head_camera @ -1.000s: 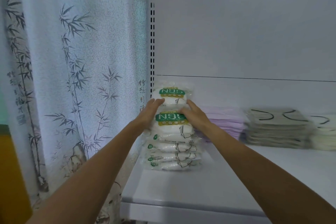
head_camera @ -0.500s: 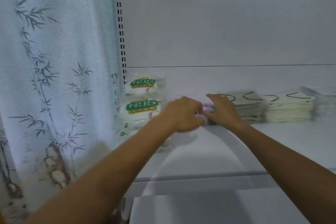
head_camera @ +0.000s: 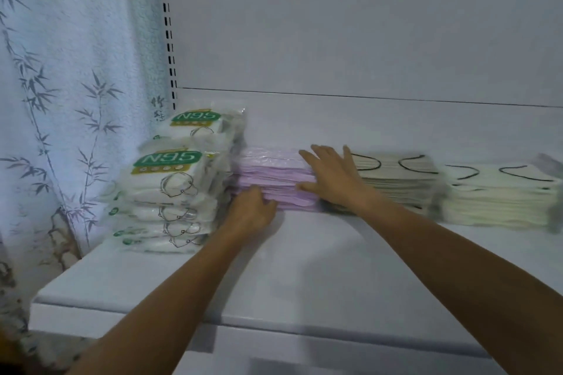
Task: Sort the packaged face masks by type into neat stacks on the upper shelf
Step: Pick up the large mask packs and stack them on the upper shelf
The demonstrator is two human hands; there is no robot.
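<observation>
On the white upper shelf [head_camera: 304,268] a stack of N95 mask packs [head_camera: 170,189] stands at the far left, with a second N95 pile behind it. A stack of purple mask packs [head_camera: 274,173] sits just to its right. My left hand [head_camera: 251,215] touches the front left of the purple stack, fingers bent against its edge. My right hand [head_camera: 332,176] lies spread on the stack's right end, thumb along its front. Further right are a stack of pale masks with black ear loops [head_camera: 399,179] and a cream stack [head_camera: 499,195].
A bamboo-print curtain [head_camera: 67,100] hangs to the left of the shelf. A perforated upright [head_camera: 167,27] and the white back panel [head_camera: 365,24] bound the shelf. Bare shelf surface lies in front of the stacks. A grey pack edge [head_camera: 548,161] shows at far right.
Both hands have left the N95 stack and moved right to the purple stack. My view has swung right and closer, bringing the cream stack into view.
</observation>
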